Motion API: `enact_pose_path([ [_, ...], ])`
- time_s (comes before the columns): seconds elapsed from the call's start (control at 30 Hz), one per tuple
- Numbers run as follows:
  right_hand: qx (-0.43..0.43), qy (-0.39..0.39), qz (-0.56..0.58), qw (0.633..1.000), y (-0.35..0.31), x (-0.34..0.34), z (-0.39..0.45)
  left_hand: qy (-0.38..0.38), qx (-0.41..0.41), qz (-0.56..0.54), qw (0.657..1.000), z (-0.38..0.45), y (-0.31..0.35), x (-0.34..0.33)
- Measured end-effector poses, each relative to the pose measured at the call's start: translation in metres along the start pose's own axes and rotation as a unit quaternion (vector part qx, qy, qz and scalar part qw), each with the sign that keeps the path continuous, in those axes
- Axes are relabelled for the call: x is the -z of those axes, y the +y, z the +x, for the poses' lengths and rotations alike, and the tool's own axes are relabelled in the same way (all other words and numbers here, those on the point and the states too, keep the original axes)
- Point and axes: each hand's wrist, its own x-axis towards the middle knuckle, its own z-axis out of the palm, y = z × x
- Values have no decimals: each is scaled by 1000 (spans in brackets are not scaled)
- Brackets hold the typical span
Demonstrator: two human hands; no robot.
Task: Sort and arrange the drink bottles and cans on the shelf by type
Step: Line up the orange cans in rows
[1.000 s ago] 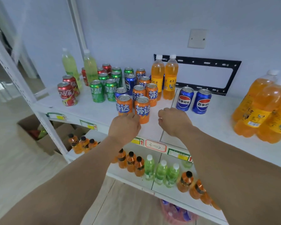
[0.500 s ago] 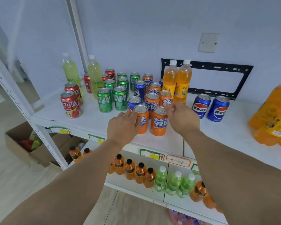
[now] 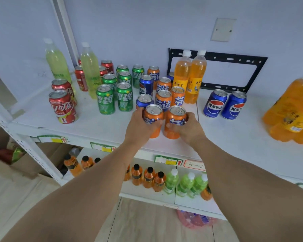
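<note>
1. Left hand (image 3: 140, 127) has its grip wrapped round one orange can (image 3: 153, 119); right hand (image 3: 189, 129) grips the orange can next to it (image 3: 175, 122). Both cans stand upright at the front of the top shelf (image 3: 101, 126), just ahead of the other orange cans (image 3: 163, 100).
2. Handling, my read: rigid thin-wall aluminium, probably full so moderately heavy, smooth and slippery. Dents if squeezed.
3. Best hold: mid-body, fingers round the label, no pressure on the lid.
4. Blue cans (image 3: 224, 104) stand apart to the right.

Pale blue wall (image 3: 147, 23), blank switch plate (image 3: 223, 29), wood-look floor (image 3: 147, 222), cardboard box (image 3: 16, 163)
</note>
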Motion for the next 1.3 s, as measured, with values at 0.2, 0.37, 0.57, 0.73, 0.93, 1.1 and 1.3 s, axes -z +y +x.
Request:
enact_pose_path([
  [0.2,8,14,-2,1000,1,5,1,-28,13,-22,999,3,3,0],
  [0.37,18,26,-9,999,8,18,-12,-28,5,-38,999,-7,7,4],
  [0.57,32,46,-8,998,8,34,-31,-27,7,-71,997,-23,17,8],
  [0.73,44,46,8,998,5,37,-44,-31,22,-123,992,-36,30,14],
  [0.93,30,50,39,998,4,35,-51,-76,21,-126,989,-36,31,13],
  [1.1,3,60,46,997,12,27,-53,-89,30,-141,986,-32,20,5],
  [1.3,-7,77,52,996,21,18,-52,-94,31,-147,984,-22,10,-1],
])
